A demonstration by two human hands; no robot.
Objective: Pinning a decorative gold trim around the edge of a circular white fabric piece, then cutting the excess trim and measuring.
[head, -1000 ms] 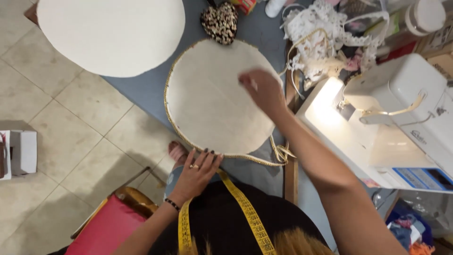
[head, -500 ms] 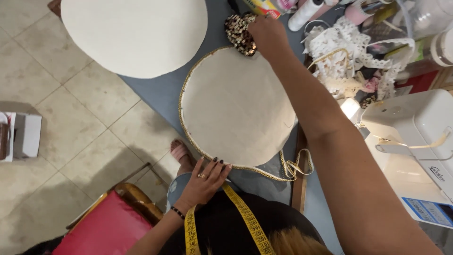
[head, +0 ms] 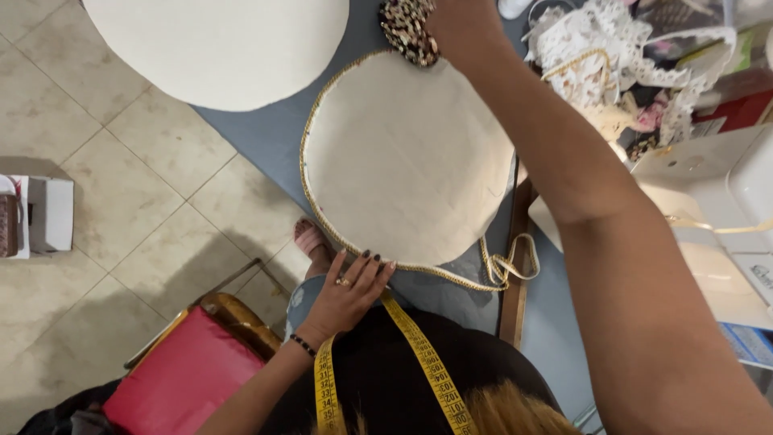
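— Where are your hands?

— My left hand [head: 348, 292] lies flat, fingers spread, its grip holding nothing, on the near edge of the cream round panel [head: 407, 157] with gold cord trim, lying on the blue-grey surface [head: 266, 137].

— The right?

— My right hand [head: 459, 24] reaches the leopard-print piece [head: 405, 31] beyond; I cannot tell its grip.

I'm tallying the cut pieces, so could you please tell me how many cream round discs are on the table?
2: the gold-trimmed disc lies at the table's near edge under the left hand; the plain disc lies farther back, partly cut off by the frame. Others may be outside the view.
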